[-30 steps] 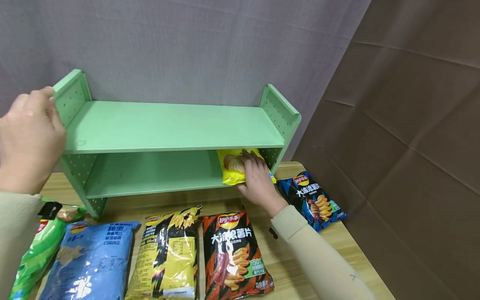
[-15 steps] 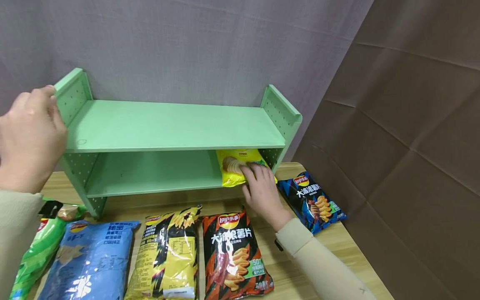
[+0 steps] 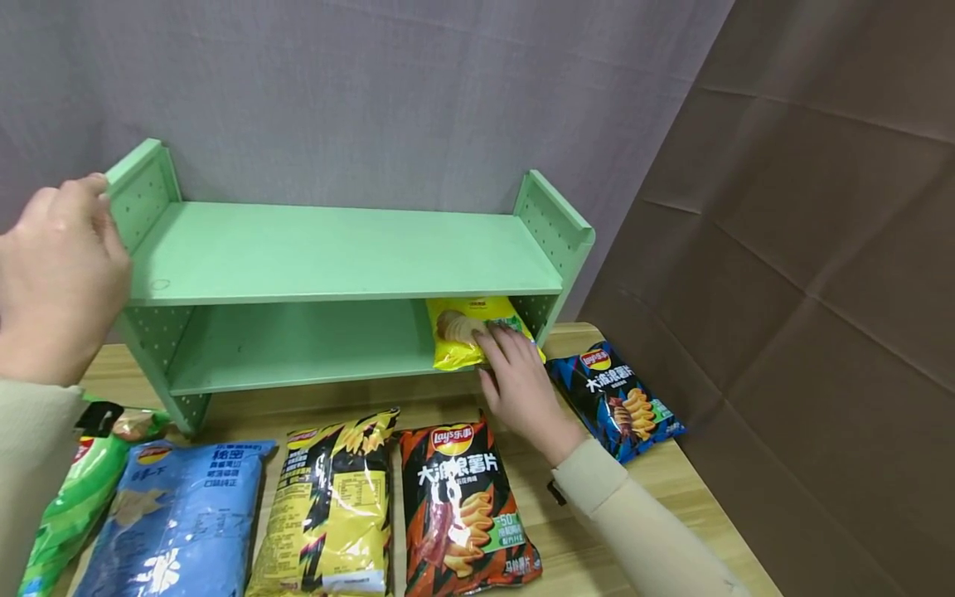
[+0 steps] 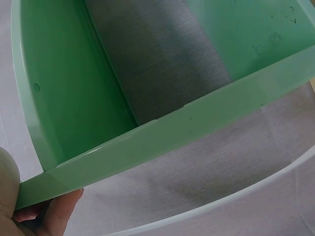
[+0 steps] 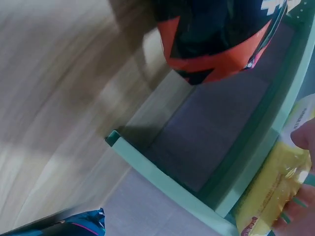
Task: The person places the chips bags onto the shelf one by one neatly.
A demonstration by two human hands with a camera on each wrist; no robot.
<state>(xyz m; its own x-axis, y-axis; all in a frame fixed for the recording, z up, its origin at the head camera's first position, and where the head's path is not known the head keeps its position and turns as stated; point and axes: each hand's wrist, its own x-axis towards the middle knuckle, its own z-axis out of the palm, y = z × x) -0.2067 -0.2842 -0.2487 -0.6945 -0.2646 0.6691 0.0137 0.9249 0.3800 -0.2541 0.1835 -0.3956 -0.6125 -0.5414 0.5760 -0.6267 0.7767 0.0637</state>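
Note:
A light green two-tier shelf rack (image 3: 351,249) stands against the grey curtain. My left hand (image 3: 63,265) grips the upper front edge of its left side panel; the left wrist view has thumb and finger on either side of that edge (image 4: 147,142). On the lower tier, at its right end, lies a yellow bag of potato chips (image 3: 455,332). My right hand (image 3: 522,385) rests on the front right part of this bag, fingers extended over it and thumb by the front. In the right wrist view the thumb touches the yellow bag (image 5: 270,187), while part of the hand is out of frame.
On the wooden table (image 3: 589,531) before the rack lie a green bag (image 3: 82,481), a blue bag (image 3: 179,514), a yellow-black bag (image 3: 328,506) and a red-black chip bag (image 3: 462,506). A blue-black chip bag (image 3: 619,402) lies right of the rack, near the brown side curtain (image 3: 821,290).
My right hand has drawn back a little toward the front of the yellow bag, uncovering more of its top. The left hand stays on the side panel.

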